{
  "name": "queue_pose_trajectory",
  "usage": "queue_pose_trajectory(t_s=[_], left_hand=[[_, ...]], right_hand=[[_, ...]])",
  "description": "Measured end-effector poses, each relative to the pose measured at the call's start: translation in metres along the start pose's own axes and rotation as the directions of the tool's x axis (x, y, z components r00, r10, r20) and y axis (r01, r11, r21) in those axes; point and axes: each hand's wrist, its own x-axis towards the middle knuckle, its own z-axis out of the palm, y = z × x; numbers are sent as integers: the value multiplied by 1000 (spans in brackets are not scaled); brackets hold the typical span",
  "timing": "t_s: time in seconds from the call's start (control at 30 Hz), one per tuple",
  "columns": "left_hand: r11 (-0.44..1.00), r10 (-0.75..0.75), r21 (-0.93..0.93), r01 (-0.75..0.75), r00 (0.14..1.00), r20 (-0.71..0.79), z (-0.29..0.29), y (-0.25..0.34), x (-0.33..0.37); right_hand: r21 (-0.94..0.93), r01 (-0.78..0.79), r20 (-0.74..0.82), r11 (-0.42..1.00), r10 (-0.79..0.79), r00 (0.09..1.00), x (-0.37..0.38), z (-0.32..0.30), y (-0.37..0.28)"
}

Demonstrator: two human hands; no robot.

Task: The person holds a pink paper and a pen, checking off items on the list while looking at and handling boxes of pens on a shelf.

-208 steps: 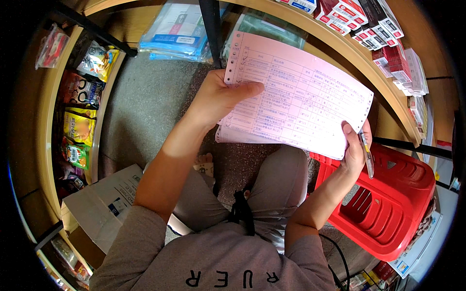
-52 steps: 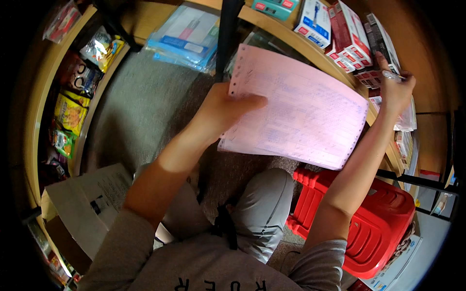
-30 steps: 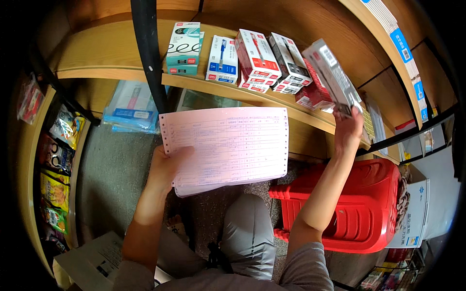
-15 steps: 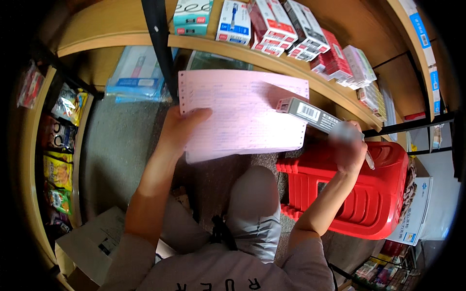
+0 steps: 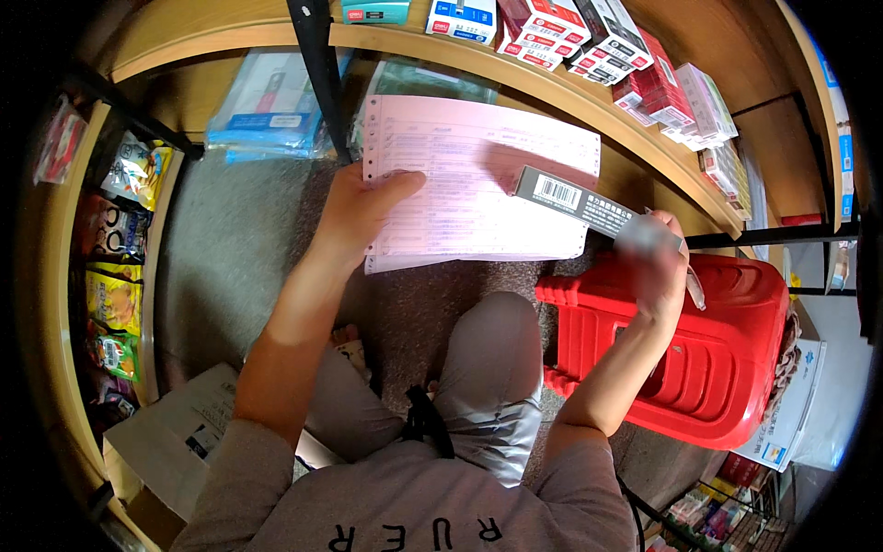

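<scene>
My left hand [image 5: 368, 210] grips the left edge of a pink printed form [image 5: 478, 193], its thumb lying on top of the paper. Punched holes run down both sides of the sheets, which are held up above my knees. In my right hand [image 5: 655, 271] is a long, slim grey box [image 5: 570, 196] with a barcode on its side. The box's far end overlaps the right part of the form and casts a shadow on it. Part of my right hand is blurred, and a thin clear strip [image 5: 696, 287] sticks out beside it.
Ahead, a wooden shelf [image 5: 432, 48] carries several small boxes [image 5: 543, 35]. Clear plastic packs [image 5: 267, 115] lie lower left. A red plastic stool [image 5: 681, 354] lies on the right. Snack-like packets [image 5: 115, 299] hang at the far left, above an open cardboard box [image 5: 179, 423].
The form and both hands have shifted slightly right in the picture, and the form appears a little higher. The whole scene has shifted too; both hands keep their hold.
</scene>
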Motion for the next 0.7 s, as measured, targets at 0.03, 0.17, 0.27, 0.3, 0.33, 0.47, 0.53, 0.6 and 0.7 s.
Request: queue_pose_trajectory(t_s=[0.03,0.17,0.27,0.3,0.33,0.47,0.53,0.6,0.7], left_hand=[[1000,-11,8,11,1000,-6,-1,-1,0],[999,-23,24,23,1000,1,-7,-2,-1],[999,32,5,-32,999,5,-2,-5,0],[999,36,6,-35,999,-6,-1,-4,1],[999,40,6,-40,999,11,-1,-2,1],[999,49,-17,-49,999,16,-2,-1,-2],[999,48,-21,-48,999,9,-2,0,-2],[999,35,-17,-35,999,-1,-2,0,-3],[998,54,-44,-53,998,17,-1,4,-4]], right_hand=[[3,-2,5,1000,2,1000,0,0,0],[-40,16,10,999,-15,1000,-1,1,3],[-75,43,-29,996,-45,999,-8,5,-6],[-75,48,-10,996,-49,999,-10,2,-10],[-92,61,-8,994,-62,998,-12,-2,-11],[-58,61,48,996,-58,997,-17,-2,-15],[-46,51,66,998,-48,997,-20,-4,-17],[-42,47,72,998,-44,996,-23,-6,-19],[-31,39,80,999,-37,996,-24,-8,-20]])
